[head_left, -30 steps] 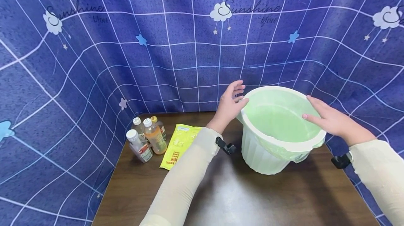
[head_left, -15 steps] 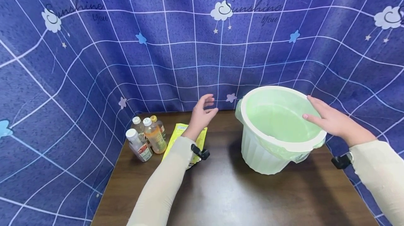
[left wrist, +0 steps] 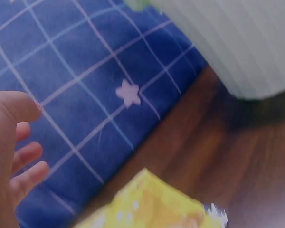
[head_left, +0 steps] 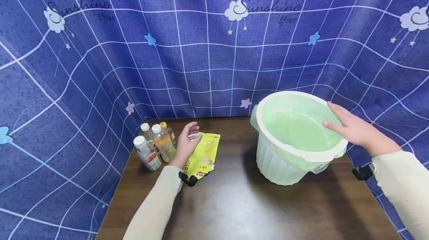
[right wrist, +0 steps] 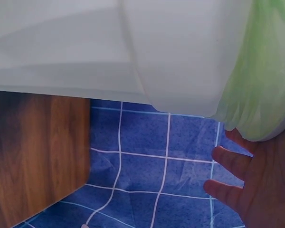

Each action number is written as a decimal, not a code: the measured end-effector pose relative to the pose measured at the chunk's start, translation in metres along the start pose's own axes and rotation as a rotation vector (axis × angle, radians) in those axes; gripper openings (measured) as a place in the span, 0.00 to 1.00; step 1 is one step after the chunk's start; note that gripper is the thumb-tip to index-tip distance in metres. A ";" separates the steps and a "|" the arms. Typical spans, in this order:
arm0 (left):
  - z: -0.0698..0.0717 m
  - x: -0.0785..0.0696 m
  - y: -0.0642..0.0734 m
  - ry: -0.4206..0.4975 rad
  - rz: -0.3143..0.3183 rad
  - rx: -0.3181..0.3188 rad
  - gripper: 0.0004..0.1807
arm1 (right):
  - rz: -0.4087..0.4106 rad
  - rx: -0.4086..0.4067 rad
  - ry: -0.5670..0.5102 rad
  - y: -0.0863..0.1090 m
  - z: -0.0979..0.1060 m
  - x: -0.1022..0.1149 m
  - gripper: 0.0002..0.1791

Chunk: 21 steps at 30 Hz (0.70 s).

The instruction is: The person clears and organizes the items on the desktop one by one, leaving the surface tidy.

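Observation:
My left hand [head_left: 187, 145] hovers with loosely bent fingers over the left part of a yellow packet [head_left: 208, 151], nothing in its grasp. In the left wrist view, its thumb and fingers [left wrist: 27, 156] stand apart above the packet's corner. On the right, a white ribbed bin [head_left: 276, 163] with a pale green liner bag [head_left: 296, 130] stands upright on the table. My right hand [head_left: 352, 130] rests at the bin's right rim, thumb toward the inside. In the right wrist view its straight, spread fingers [right wrist: 230, 164] lie outside, below the liner's folded edge.
Several bottles stand close together at the table's back left: a white-capped grey one [head_left: 147, 153], an orange one [head_left: 164, 145] and others behind. The wooden table [head_left: 234, 210] meets a blue patterned curtain [head_left: 207, 65] at its back and sides.
My left hand has left the bin's left rim and moved left and lower, across the yellow packet toward the bottles. The packet's right part is uncovered now. My right hand stays at the rim.

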State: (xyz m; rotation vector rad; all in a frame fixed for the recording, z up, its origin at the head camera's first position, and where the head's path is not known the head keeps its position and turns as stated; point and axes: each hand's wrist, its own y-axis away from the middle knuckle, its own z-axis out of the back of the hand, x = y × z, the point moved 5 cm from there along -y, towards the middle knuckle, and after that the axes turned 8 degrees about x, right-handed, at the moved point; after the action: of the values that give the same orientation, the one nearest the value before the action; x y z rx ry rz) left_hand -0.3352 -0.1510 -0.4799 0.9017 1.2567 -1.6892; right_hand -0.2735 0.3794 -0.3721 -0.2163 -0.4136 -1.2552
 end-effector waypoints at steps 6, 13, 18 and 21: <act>0.021 0.053 0.025 -0.022 0.107 0.008 0.27 | 0.000 -0.012 -0.003 0.001 0.001 -0.002 0.46; 0.042 0.087 0.055 -0.071 0.191 0.004 0.28 | 0.005 -0.015 -0.010 0.001 0.000 -0.002 0.46; 0.054 0.106 0.074 -0.081 0.224 -0.063 0.29 | 0.018 -0.020 -0.018 0.001 0.000 -0.002 0.46; 0.057 0.116 0.084 -0.086 0.248 -0.085 0.30 | 0.016 -0.019 -0.020 0.000 0.000 -0.001 0.45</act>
State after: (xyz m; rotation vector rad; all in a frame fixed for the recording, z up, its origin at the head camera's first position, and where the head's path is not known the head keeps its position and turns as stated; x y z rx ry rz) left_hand -0.3090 -0.2419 -0.6013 0.8856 1.1024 -1.4529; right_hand -0.2737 0.3807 -0.3729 -0.2480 -0.4167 -1.2422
